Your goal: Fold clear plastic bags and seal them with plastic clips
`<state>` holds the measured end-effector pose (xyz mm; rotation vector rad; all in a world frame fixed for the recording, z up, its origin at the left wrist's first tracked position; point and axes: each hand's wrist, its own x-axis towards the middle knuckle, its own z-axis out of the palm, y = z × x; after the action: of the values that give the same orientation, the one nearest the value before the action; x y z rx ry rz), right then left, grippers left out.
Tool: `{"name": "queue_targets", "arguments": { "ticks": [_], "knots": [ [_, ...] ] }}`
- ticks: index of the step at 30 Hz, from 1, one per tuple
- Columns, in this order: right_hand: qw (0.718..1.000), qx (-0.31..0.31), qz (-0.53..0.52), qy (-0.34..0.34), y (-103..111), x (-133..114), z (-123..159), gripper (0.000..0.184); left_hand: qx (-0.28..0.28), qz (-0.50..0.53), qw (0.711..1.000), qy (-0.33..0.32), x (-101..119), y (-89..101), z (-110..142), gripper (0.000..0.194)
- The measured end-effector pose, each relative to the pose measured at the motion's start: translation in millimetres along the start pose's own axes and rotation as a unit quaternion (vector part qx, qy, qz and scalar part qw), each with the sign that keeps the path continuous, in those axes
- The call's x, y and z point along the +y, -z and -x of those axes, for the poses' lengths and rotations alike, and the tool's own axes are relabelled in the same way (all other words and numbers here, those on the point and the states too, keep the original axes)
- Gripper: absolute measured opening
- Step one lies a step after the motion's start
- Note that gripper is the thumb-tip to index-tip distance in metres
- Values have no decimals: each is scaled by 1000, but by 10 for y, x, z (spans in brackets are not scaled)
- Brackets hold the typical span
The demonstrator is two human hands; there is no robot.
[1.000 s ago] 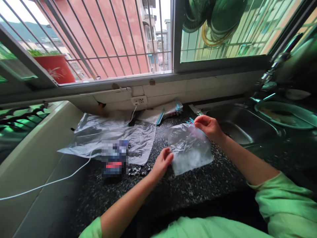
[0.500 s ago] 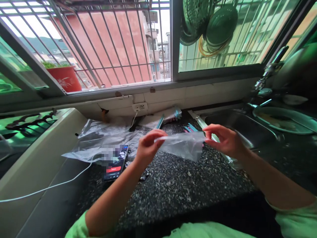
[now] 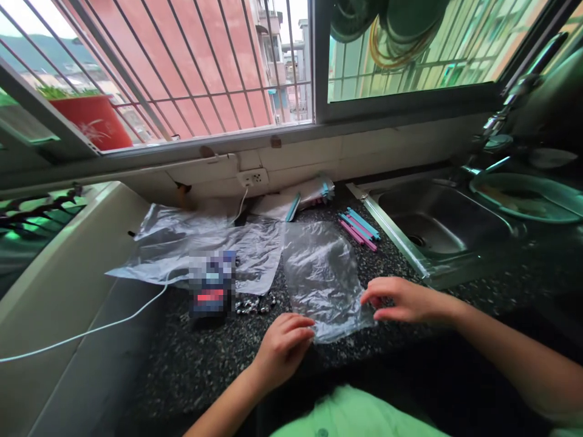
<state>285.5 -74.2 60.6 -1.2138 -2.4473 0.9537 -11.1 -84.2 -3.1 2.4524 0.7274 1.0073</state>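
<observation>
Left hand: fingers loosely curled, fingertips at the near left corner of the clear bag; whether you are pinching the film or merely pressing it, cannot tell. Right hand: your thumb and fingers stand apart, fingertips at the bag's right edge, no firm grip seen. Bag lies on the speckled counter in front of you, creased, near edge between your hands.

Step in hand, as judged: spreading the bag flat. Next move calls for light fingertips at both near corners; thin film should wrinkle easily.

Beyond the bag's far right side: pink and blue strips, loosely bunched. To its left: larger plastic sheet, a phone with blurred screen, a beaded chain. Farther right: sink.
</observation>
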Motion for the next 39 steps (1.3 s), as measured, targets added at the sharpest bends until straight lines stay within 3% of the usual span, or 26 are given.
{"name": "queue_targets", "arguments": {
  "ticks": [3,5,6,8,10,14,18,21,25,29,35,37,39],
  "knots": [
    [995,73,-47,-48,197,158,-343,25,13,-60,998,2,-5,-58,93,16],
    [986,141,-9,-87,305,294,-709,25,26,-97,995,-4,9,-93,155,17],
    [983,144,33,-108,345,362,-914,24,33,-110,993,-5,20,-110,188,17],
    [975,108,123,-154,403,485,-1317,27,45,-126,991,-1,45,-143,256,19],
    [972,70,142,-173,448,580,-1653,30,47,-142,989,3,70,-172,316,20],
    [966,-39,166,-192,521,673,-2004,23,40,-182,983,-2,104,-215,387,19],
    [953,-106,199,-202,514,676,-2027,12,42,-201,979,3,120,-234,424,19],
    [952,-95,214,-195,477,660,-1959,6,35,-192,981,4,129,-219,469,20],
    [956,-52,221,-188,460,676,-1894,13,36,-167,985,22,159,-143,450,20],
    [957,-35,225,-177,466,700,-1906,16,-8,-135,989,59,179,-183,141,54],
    [961,-18,228,-156,506,642,-1933,20,-156,-139,978,18,-45,-539,-420,61],
    [964,-2,221,-150,546,614,-1911,27,-146,-130,981,19,-168,-510,-540,57],
    [967,17,212,-143,601,585,-1884,32,-84,-128,986,65,-293,-377,-662,49]
  ]
}}
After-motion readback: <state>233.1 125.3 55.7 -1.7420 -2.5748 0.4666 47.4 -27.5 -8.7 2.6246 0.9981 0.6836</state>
